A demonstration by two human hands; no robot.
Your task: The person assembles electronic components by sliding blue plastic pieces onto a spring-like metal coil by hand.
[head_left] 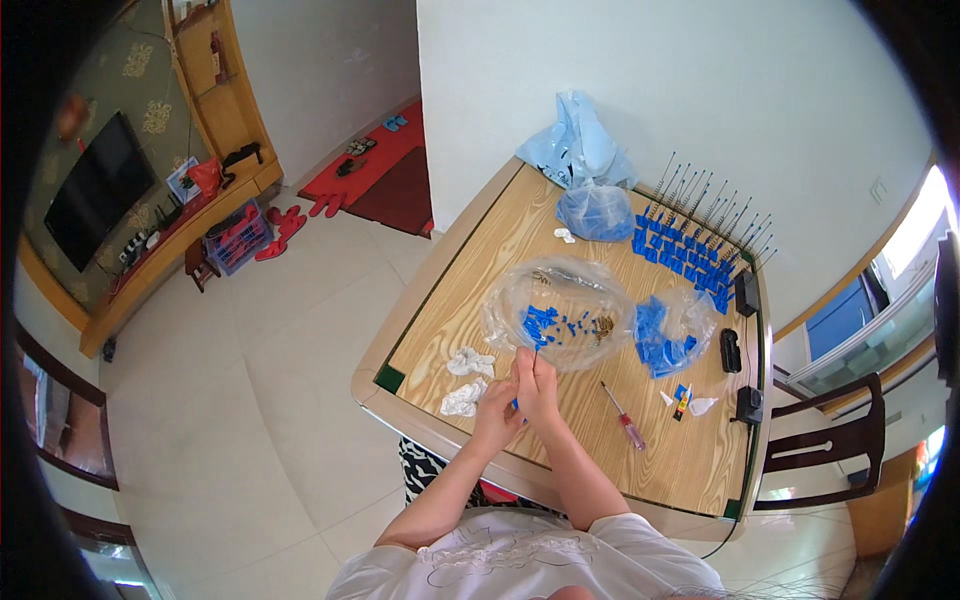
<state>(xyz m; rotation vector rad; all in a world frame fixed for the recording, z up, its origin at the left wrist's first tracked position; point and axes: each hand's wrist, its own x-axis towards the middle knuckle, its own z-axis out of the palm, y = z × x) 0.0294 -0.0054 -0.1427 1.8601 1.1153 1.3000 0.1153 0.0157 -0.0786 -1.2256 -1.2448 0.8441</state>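
Note:
My left hand (496, 418) and my right hand (537, 388) meet over the table's near edge, both closed. A bit of a small blue part (516, 404) shows between the left fingers. From the top of the right fingers sticks a thin dark rod (536, 352); whether it joins the blue part is hidden. Just beyond lies an open clear plastic bag (600, 350) with blue plastic pieces (541, 325) and small brass-coloured parts (603, 326) in it. A screwdriver (624, 416) with a clear red handle rests to the right of my hands.
Blue stands with springs and upright rods (684, 245) fill the back right. Bags (596, 212) sit at the back, another bag of blue pieces (672, 340) at right. Crumpled tissues (464, 397) lie left, a small tube (683, 402) and black boxes (748, 405) right. A chair (830, 440) stands beside the table.

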